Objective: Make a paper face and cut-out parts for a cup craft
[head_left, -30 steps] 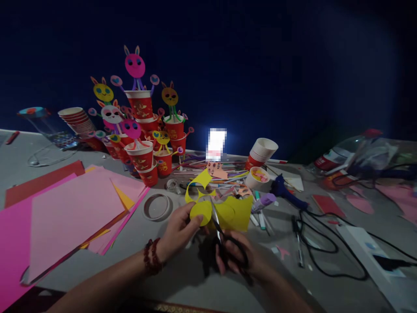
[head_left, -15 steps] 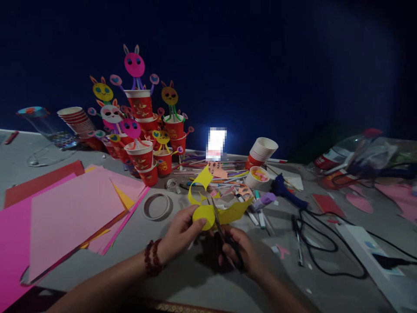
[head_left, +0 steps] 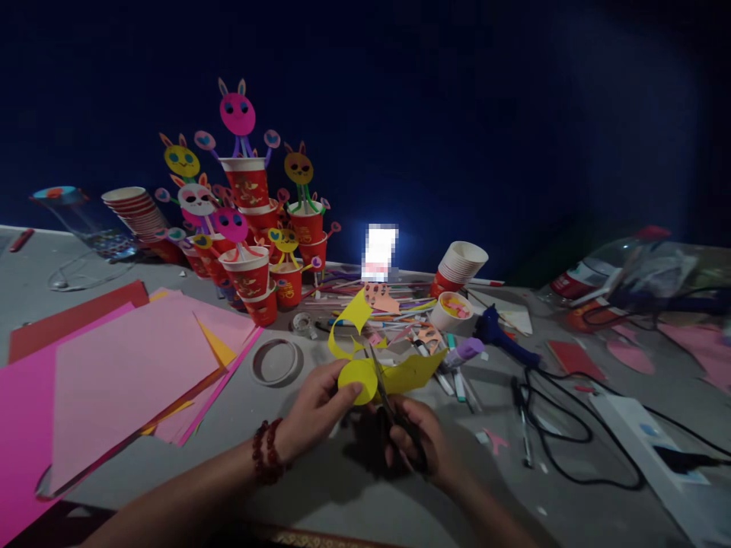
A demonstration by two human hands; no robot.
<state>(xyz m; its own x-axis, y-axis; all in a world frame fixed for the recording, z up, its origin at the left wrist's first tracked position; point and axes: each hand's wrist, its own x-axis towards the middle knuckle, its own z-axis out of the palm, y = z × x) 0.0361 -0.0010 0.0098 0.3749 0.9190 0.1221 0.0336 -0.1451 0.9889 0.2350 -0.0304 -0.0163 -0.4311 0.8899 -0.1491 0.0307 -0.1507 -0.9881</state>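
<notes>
My left hand (head_left: pixel 313 407), with a red bead bracelet on the wrist, pinches a round part of a yellow paper sheet (head_left: pixel 394 373) held just above the table. My right hand (head_left: pixel 419 445) grips black-handled scissors (head_left: pixel 388 403) whose blades point up and away into the yellow paper beside the round part. A curled yellow strip hangs from the sheet's upper left. Both hands sit near the front middle of the grey table (head_left: pixel 343 487).
Pink, red and yellow paper sheets (head_left: pixel 114 373) lie at left. Red paper cups with bunny figures (head_left: pixel 245 221) stand behind, with cup stacks (head_left: pixel 460 266), a tape roll (head_left: pixel 277 361), pens, a blue glue gun (head_left: pixel 496 331) and black cables (head_left: pixel 565 441) at right.
The yellow sheet has tilted flatter and its right part dropped lower than a second ago. The scissors and my right hand shifted slightly forward; my left hand stayed on the round part.
</notes>
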